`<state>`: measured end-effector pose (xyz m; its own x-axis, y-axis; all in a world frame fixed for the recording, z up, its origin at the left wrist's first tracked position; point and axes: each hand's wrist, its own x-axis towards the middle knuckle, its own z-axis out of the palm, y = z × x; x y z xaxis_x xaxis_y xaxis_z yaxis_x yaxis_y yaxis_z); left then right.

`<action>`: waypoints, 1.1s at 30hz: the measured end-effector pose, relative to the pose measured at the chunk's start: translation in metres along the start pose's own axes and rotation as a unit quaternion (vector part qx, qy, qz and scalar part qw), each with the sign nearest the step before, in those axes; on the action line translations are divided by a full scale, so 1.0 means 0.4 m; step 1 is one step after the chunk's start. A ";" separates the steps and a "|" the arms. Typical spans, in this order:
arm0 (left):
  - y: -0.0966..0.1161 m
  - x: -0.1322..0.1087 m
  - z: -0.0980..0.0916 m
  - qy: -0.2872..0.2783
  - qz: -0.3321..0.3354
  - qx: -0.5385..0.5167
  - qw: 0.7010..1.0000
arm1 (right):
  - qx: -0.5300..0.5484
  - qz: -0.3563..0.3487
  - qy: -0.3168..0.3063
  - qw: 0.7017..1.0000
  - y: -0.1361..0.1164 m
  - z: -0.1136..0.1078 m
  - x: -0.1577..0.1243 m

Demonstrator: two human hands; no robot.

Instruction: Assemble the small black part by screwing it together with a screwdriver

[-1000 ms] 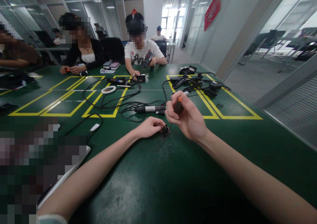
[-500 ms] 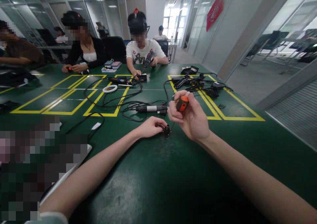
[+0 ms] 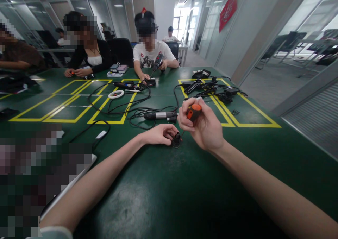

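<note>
My left hand [image 3: 158, 134] lies on the green table [image 3: 169, 189] with its fingers pinched on a small black round part [image 3: 176, 140] that stands on the tabletop. Just to the right, my right hand [image 3: 204, 126] is closed round a screwdriver with an orange and black handle [image 3: 194, 111]. Its thin shaft slants down toward the black part. The tip is hidden behind the part and my fingers.
A black and silver electric tool [image 3: 160, 115] with tangled black cables lies just beyond my hands. Yellow taped boxes mark the table. More black tools and cables [image 3: 211, 88] sit at the right rear. Several people sit along the far side; one holds a drill [image 3: 157, 62].
My right hand has turned the screwdriver handle, so its orange part now shows. Both hands have stayed at the black part.
</note>
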<state>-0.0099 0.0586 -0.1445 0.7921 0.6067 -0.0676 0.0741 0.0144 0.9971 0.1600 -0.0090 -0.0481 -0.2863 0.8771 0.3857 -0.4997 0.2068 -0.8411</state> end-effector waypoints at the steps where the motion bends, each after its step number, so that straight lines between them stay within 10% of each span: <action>1: 0.006 -0.002 0.000 -0.007 0.000 0.009 1.000 | 0.008 0.001 -0.005 1.000 0.000 0.000 -0.002; 33: 0.024 -0.011 0.004 0.011 -0.035 0.128 0.991 | 0.026 -0.008 -0.036 0.999 0.002 -0.014 -0.003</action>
<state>-0.0117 0.0546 -0.1348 0.7664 0.6287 -0.1317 0.2818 -0.1447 0.9485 0.1645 -0.0073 -0.0512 -0.3349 0.8400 0.4269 -0.5456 0.1965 -0.8147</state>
